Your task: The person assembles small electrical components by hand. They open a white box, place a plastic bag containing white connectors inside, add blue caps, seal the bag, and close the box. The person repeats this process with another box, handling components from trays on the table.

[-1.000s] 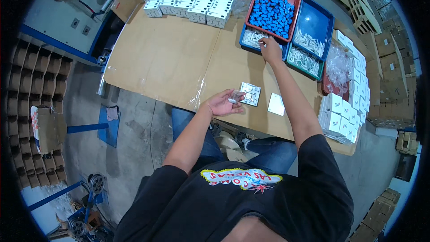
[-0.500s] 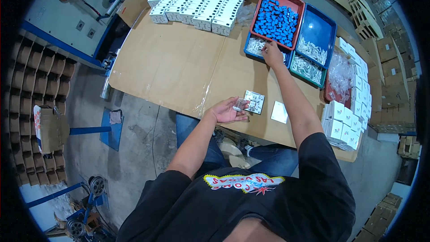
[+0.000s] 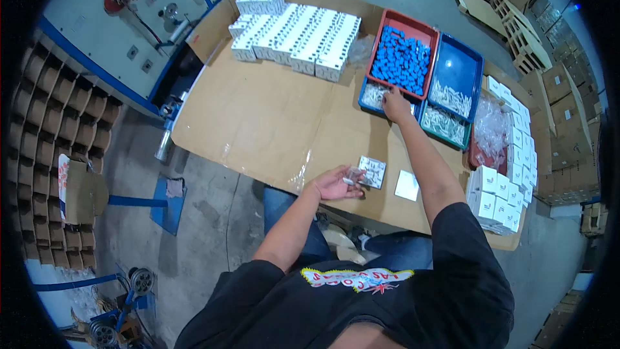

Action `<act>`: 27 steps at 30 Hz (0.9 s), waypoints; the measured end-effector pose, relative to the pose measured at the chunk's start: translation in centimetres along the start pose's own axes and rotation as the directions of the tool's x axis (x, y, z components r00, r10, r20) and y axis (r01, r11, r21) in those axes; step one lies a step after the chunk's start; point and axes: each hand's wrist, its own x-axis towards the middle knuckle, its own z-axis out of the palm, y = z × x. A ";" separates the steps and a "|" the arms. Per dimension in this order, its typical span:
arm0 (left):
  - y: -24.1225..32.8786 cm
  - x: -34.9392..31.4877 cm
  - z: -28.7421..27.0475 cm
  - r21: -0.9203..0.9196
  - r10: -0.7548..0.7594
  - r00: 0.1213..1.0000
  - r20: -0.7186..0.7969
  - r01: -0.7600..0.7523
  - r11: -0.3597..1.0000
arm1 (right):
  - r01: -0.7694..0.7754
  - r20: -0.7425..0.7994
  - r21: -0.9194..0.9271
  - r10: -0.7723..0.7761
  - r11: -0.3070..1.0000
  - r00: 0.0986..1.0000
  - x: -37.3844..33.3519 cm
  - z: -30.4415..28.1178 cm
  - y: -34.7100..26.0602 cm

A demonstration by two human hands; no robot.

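At one o'clock, the right hand (image 3: 396, 105) stays over a blue tray (image 3: 370, 109), seemingly mid-reach, grip hidden; the left hand (image 3: 333, 183) curls round clear plastic (image 3: 352, 174).

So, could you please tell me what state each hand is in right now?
Left hand: holding a small clear item, fingers partly open.
Right hand: at the blue tray in front of the red tray; grip cannot be told.
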 end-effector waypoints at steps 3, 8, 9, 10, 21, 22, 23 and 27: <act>0.3 0.0 0.2 -0.007 -0.012 1.000 0.005 0.012 1.000 | -0.019 -0.015 0.155 0.022 0.988 1.000 -0.2 -0.3 0.5; 0.2 -0.3 0.4 -0.017 -0.014 1.000 -0.015 0.013 1.000 | -0.035 -0.250 0.312 0.117 0.950 0.961 -1.4 -2.8 -0.8; 0.2 -0.2 0.3 -0.021 -0.018 1.000 -0.021 0.018 1.000 | -0.040 -0.289 0.337 0.144 0.941 0.946 -1.7 -3.2 -0.6; 0.3 -0.1 0.1 -0.028 -0.016 1.000 -0.022 0.016 0.999 | -0.051 -0.328 0.386 0.189 0.921 0.926 -2.0 -3.4 -0.9; -0.2 -0.2 -1.2 0.043 0.092 0.995 -0.022 -0.091 0.995 | -0.230 0.053 0.855 0.364 0.464 0.930 -23.2 -3.7 -4.6; -0.5 -0.2 -1.1 0.051 0.115 0.992 -0.051 -0.112 0.992 | -0.239 0.069 0.874 0.379 0.424 0.923 -25.0 -4.6 -5.3; -0.3 0.1 -0.2 0.076 0.132 0.989 -0.073 -0.127 0.989 | -0.236 0.071 0.894 0.399 0.381 0.914 -26.2 -5.6 -5.8; -2.3 -0.2 5.7 0.170 0.218 0.971 -0.102 -0.199 0.965 | -0.166 -0.002 0.895 0.376 0.414 0.927 -28.8 -9.1 -7.0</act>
